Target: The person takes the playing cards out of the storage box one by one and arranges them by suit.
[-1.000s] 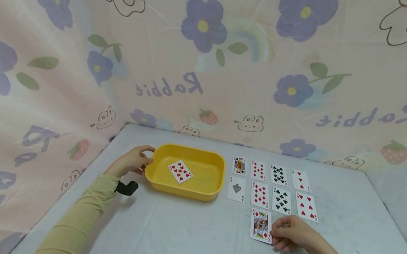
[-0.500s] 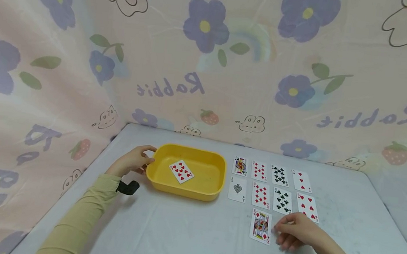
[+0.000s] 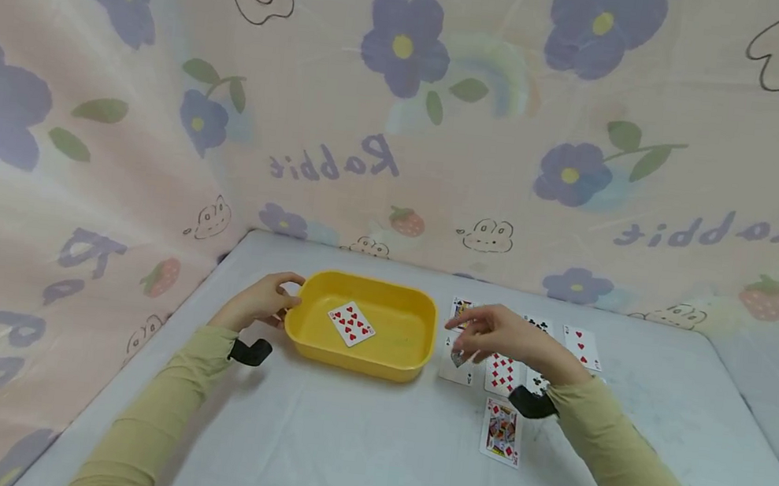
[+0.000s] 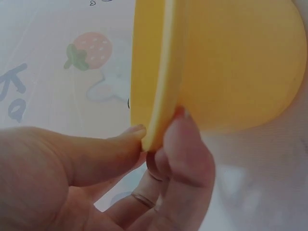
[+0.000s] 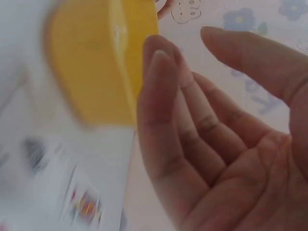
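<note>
My left hand (image 3: 262,301) pinches the left rim of a yellow plastic tub (image 3: 356,360), thumb on one side and fingertips on the other in the left wrist view. Inside the tub lies one playing card, a heart card (image 3: 351,324), face up. Over the laid-out cards my right hand (image 3: 504,338) hovers with its fingers loosely bent and nothing between thumb and fingers. Its fingertips point toward the tub's right end. Beneath it the ace of spades (image 3: 449,370) and a red diamond card (image 3: 502,375) are partly covered. The king of diamonds (image 3: 502,433) lies nearest the front.
Farther back, a face card (image 3: 459,310), a club card (image 3: 539,323) and a heart card (image 3: 581,347) lie face up; more cards are hidden by the right arm. A patterned cloth (image 3: 441,161) hangs behind and left of the white-covered table (image 3: 340,444).
My right hand has released the king of diamonds and moved left and back toward the tub, now over the card rows. The left hand keeps its hold on the rim.
</note>
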`<state>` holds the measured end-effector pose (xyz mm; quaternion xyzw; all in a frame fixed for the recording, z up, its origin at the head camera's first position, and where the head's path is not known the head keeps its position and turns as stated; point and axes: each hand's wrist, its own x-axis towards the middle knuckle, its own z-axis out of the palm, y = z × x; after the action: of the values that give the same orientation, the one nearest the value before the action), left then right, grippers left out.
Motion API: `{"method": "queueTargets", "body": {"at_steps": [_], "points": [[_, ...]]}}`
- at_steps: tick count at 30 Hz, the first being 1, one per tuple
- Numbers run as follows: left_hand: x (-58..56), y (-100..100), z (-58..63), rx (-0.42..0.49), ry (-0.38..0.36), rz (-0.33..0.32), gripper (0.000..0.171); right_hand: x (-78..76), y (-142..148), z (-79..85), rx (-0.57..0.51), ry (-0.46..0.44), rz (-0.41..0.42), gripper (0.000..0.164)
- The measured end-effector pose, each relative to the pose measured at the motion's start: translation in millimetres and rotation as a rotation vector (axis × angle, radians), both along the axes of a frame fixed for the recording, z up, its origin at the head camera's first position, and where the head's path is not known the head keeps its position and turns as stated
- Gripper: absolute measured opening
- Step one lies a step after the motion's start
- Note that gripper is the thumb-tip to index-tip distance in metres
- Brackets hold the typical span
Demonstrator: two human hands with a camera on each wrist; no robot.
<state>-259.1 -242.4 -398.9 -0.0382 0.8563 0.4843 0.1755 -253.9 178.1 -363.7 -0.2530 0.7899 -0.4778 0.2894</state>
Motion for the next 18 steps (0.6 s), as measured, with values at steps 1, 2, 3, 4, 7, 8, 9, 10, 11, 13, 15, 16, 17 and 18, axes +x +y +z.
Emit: {"method": "queueTargets", "body": {"at_steps": [1, 2, 3, 4, 7, 8, 9, 10, 11, 13, 15, 16, 17, 18], "points": [[0.6, -0.8, 0.4, -0.002, 0.005, -0.004, 0.044, -8.6, -12.5, 1.2, -0.002, -0.004, 0.018, 0.039], [1.1, -1.5, 0.6, -0.004, 0.009, -0.006, 0.044, -16.2, -24.8, 2.8, 0.002, -0.010, 0.032, 0.040], [1.7, -2.2, 0.5, -0.001, 0.012, -0.008, 0.044, -23.9, -36.6, 3.2, 0.006, -0.013, 0.047, 0.040], [1.4, -2.4, 0.9, -0.003, 0.015, -0.011, 0.044, -31.2, -47.5, 3.3, 0.008, -0.019, 0.057, 0.041], [1.0, -2.3, 1.6, -0.004, 0.013, -0.007, 0.044, -49.2, -76.8, 1.7, 0.053, -0.037, 0.061, 0.041], [0.9, -2.1, 1.7, -0.006, 0.010, -0.003, 0.044, -54.5, -85.3, 0.1, 0.070, -0.049, 0.060, 0.042], [0.8, -1.7, 1.8, -0.007, 0.007, 0.002, 0.044, -59.3, -93.0, -2.2, 0.085, -0.057, 0.060, 0.043], [0.7, -1.5, 2.0, -0.010, 0.004, 0.007, 0.043, -63.8, -100.2, -4.6, 0.097, -0.070, 0.061, 0.044], [0.4, -1.2, 2.0, -0.009, 0.002, 0.011, 0.043, -67.5, -106.7, -6.4, 0.113, -0.084, 0.062, 0.044], [0.0, -0.8, 2.4, -0.011, 0.000, 0.016, 0.043, -74.0, -118.8, -11.4, 0.145, -0.110, 0.064, 0.043], [-0.7, -0.9, 1.8, -0.012, -0.003, 0.027, 0.042, -79.2, -129.8, -17.8, 0.166, -0.134, 0.065, 0.041], [-0.7, -1.1, 1.4, -0.012, -0.004, 0.031, 0.042, -81.1, -135.1, -21.3, 0.174, -0.146, 0.061, 0.040], [-0.3, -0.9, 1.0, -0.011, -0.003, 0.033, 0.042, -81.7, -140.0, -24.7, 0.185, -0.154, 0.052, 0.039], [0.1, -0.8, 0.2, -0.011, -0.003, 0.033, 0.041, -82.1, -144.7, -28.7, 0.196, -0.154, 0.049, 0.038]]}}
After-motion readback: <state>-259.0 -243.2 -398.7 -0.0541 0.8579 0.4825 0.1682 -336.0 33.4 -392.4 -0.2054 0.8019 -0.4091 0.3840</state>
